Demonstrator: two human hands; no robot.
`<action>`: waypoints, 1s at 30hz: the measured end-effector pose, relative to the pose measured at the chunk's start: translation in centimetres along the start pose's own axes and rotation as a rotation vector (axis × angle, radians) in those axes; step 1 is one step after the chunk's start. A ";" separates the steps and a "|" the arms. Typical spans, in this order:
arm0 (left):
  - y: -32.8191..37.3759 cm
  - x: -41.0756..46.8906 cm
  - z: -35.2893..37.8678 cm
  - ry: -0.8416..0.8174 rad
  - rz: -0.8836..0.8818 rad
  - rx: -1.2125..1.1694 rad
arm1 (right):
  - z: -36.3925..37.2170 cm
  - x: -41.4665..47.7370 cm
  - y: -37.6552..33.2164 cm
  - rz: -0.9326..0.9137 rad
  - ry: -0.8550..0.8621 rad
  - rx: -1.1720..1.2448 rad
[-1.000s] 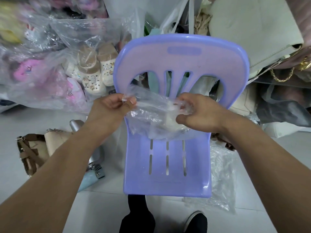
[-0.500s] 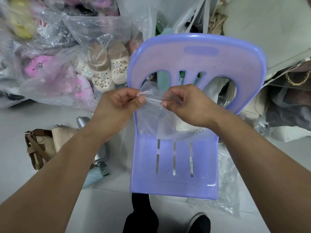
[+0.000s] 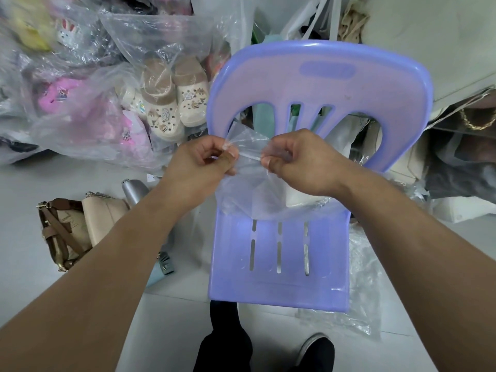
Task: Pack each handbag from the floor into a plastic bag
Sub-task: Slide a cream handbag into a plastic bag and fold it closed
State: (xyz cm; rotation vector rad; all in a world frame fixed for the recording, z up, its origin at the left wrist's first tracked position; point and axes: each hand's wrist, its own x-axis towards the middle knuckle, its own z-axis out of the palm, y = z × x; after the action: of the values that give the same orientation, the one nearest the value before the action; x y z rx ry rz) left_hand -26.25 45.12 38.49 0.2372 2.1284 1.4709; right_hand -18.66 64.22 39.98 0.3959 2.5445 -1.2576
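over the purple chair (image 3: 316,76), the left hand (image 3: 198,165) and right hand (image 3: 300,159) pinch the plastic bag (image 3: 249,194) top; best to rub layers apart before grabbing the tan handbag (image 3: 80,226).

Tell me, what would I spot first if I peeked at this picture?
The big purple chair in the middle grabs the eye first. Right in front of its backrest, the left hand and right hand pinch the top of a clear plastic bag that hangs down to the seat. On the floor to the left lies a beige and brown handbag, with cream clogs farther back.
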 end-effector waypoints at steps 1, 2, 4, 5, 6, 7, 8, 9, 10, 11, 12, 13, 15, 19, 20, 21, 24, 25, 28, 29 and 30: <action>0.0 -0.1 -0.2 -0.031 -0.013 -0.010 | -0.1 0.0 0.0 -0.007 -0.007 0.013; 0.0 -0.2 -0.3 -0.061 -0.015 -0.007 | -0.1 0.0 0.1 -0.012 -0.014 0.032; -0.1 -0.3 -0.3 -0.096 -0.003 0.007 | -0.1 0.1 0.0 -0.022 -0.036 0.045; -0.1 -0.3 -0.2 -0.093 0.007 0.008 | -0.1 0.1 -0.1 -0.027 -0.048 0.039; 0.0 -0.3 -0.1 -0.086 0.013 0.003 | -0.1 0.1 -0.1 -0.027 -0.054 0.033; 0.0 -0.3 -0.1 -0.075 0.009 -0.004 | 0.0 0.2 -0.2 -0.026 -0.057 0.028; -0.1 -0.2 0.0 -0.062 0.004 0.004 | 0.0 0.2 -0.2 -0.020 -0.057 0.022; -0.1 -0.1 0.1 -0.051 -0.002 0.025 | 0.0 0.2 -0.2 -0.013 -0.053 0.019; -0.2 0.0 0.2 -0.047 -0.007 0.054 | 0.0 0.3 -0.1 -0.007 -0.044 0.016; -0.3 0.1 0.2 -0.050 -0.014 0.074 | 0.0 0.4 0.0 -0.005 -0.030 0.011; -0.2 0.1 0.3 -0.061 -0.016 0.081 | 0.1 0.4 0.1 -0.004 -0.011 -0.003; -0.2 0.1 0.4 -0.076 -0.021 0.071 | 0.2 0.5 0.3 -0.003 0.009 -0.023; 0.1 0.1 0.6 -0.111 -0.043 0.023 | 0.3 0.6 0.5 -0.003 0.037 -0.040; 0.4 0.0 0.8 -0.208 -0.031 0.063 | -0.2 0.3 0.4 -0.039 0.005 -0.020; 0.4 0.1 0.9 -0.199 -0.016 0.096 | -0.4 0.1 0.4 -0.045 -0.020 -0.032; 0.5 0.3 1.0 -0.175 -0.010 0.109 | -0.7 -0.1 0.4 -0.048 -0.037 -0.057; 1.0 0.8 1.3 -0.142 -0.006 0.113 | -1.7 -0.4 1.1 -0.041 -0.015 -0.136; 1.2 0.8 1.3 -0.143 -0.014 0.118 | -2.1 -0.4 1.3 -0.027 -0.007 -0.156; 1.7 1.0 1.3 -0.182 -0.019 0.104 | -2.9 -0.5 1.7 0.006 -0.007 -0.182; 1.8 1.0 1.4 -0.186 -0.024 0.101 | -3.1 -0.5 1.7 0.014 -0.008 -0.172; 1.9 1.1 1.3 -0.190 -0.024 0.106 | -3.2 -0.5 1.7 0.020 -0.011 -0.155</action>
State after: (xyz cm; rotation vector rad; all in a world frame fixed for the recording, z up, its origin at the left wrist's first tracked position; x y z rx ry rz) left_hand -26.78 47.43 39.51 0.3734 2.0505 1.2697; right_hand -17.93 67.72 40.78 0.3785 2.5994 -1.0438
